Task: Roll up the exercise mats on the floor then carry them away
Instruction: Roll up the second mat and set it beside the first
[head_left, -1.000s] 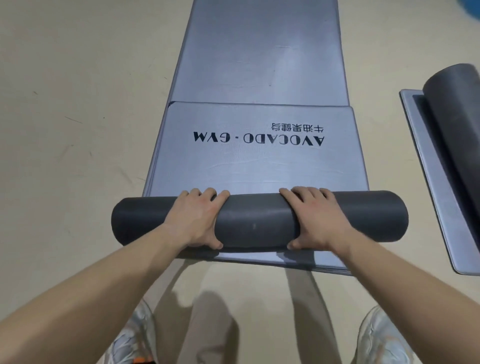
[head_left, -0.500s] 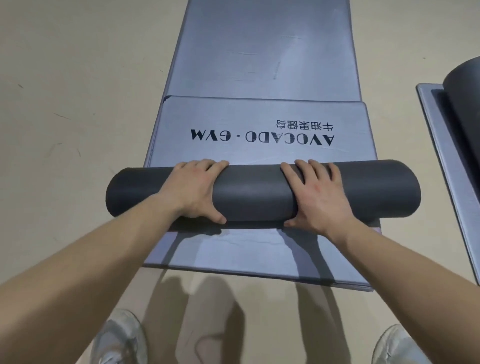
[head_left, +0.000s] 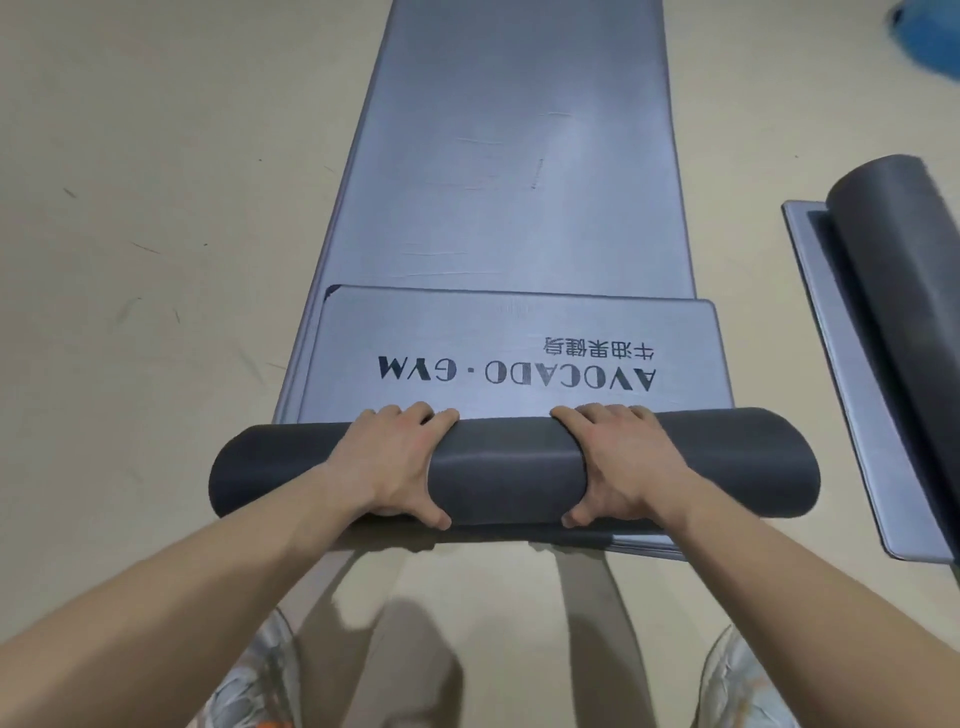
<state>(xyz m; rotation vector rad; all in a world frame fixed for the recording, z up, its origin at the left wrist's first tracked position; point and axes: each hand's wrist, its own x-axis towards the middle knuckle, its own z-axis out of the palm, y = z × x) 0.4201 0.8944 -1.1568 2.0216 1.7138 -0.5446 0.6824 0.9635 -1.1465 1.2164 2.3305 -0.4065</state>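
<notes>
beige floor (head_left: 156, 260), grey mats (head_left: 519, 182) lying flat

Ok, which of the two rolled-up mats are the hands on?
The crosswise roll nearest the person: left hand and right hand hold it. The other roll lies untouched at the right edge.

Grey mat (head_left: 415, 332) reads "AVOCADO · GYM", upside down, w/ Chinese chars 牛油果健身 just above.

Beige floor (head_left: 130, 156), blurred blue object (head_left: 930, 36)
</notes>
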